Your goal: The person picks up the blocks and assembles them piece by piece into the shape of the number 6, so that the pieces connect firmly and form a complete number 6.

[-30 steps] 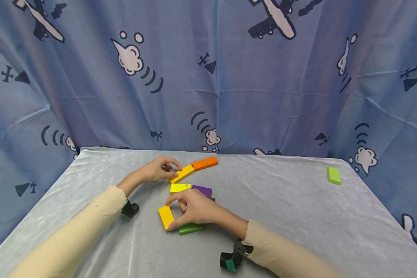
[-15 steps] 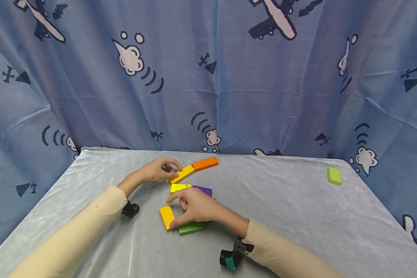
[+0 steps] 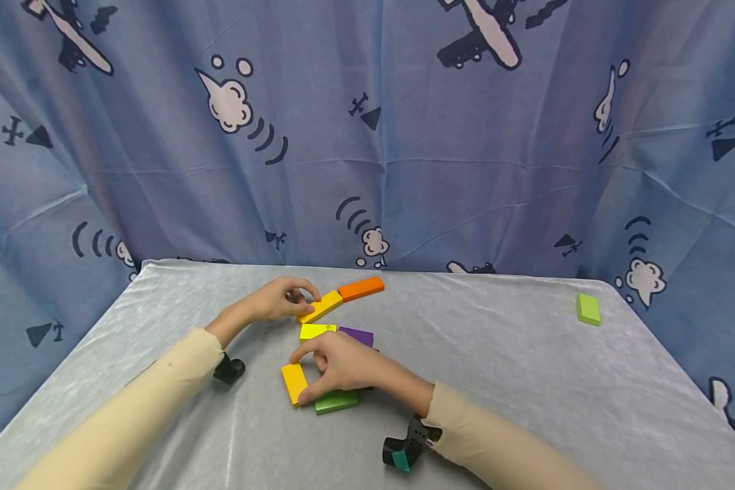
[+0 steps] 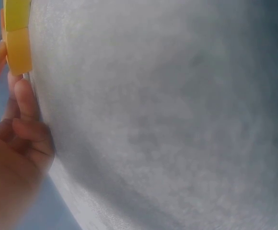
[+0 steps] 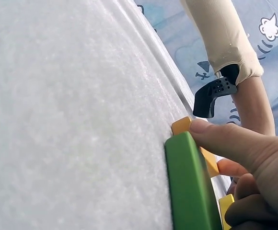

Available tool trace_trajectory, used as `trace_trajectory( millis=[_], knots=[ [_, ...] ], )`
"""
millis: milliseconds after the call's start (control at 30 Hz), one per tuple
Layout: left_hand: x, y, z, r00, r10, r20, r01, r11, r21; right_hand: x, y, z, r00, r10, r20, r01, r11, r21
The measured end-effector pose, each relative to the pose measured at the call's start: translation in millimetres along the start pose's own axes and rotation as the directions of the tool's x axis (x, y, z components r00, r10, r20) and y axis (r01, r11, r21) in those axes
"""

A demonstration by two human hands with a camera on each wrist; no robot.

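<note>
Yellow block (image 3: 294, 385) sits pinched in the right hand (image 3: 348, 364), another yellow block (image 3: 324, 307) in the left hand (image 3: 277, 298). A slipped right-hand grip could jar the green block (image 3: 336, 403) alongside.

Head view bright, evenly lit w/ soft shadows; L wrist pic blurry, dim twd R edge.

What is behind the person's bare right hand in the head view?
Beyond the bare right hand, a bright-yellow rectangular block and a purple rectangular block show; a green rectangular block peeks out on the near side. What lies directly behind the hand is covered.
</note>
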State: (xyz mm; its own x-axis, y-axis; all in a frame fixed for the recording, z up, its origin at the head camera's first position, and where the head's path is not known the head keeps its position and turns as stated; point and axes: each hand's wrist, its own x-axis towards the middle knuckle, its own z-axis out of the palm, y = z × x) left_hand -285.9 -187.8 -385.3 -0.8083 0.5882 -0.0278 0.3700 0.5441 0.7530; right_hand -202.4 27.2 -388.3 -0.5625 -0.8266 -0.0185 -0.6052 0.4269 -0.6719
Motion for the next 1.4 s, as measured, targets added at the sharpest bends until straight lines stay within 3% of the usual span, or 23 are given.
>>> trace_trajectory(
  millis=[1400],
  knots=[
    [0.2,-0.8,0.0,1.0,-0.004,-0.002,0.004,1.0,0.012,-0.9,3.0,-3.4,0.999,-0.022,0.034,0.021,0.999,0.029]
  ],
)
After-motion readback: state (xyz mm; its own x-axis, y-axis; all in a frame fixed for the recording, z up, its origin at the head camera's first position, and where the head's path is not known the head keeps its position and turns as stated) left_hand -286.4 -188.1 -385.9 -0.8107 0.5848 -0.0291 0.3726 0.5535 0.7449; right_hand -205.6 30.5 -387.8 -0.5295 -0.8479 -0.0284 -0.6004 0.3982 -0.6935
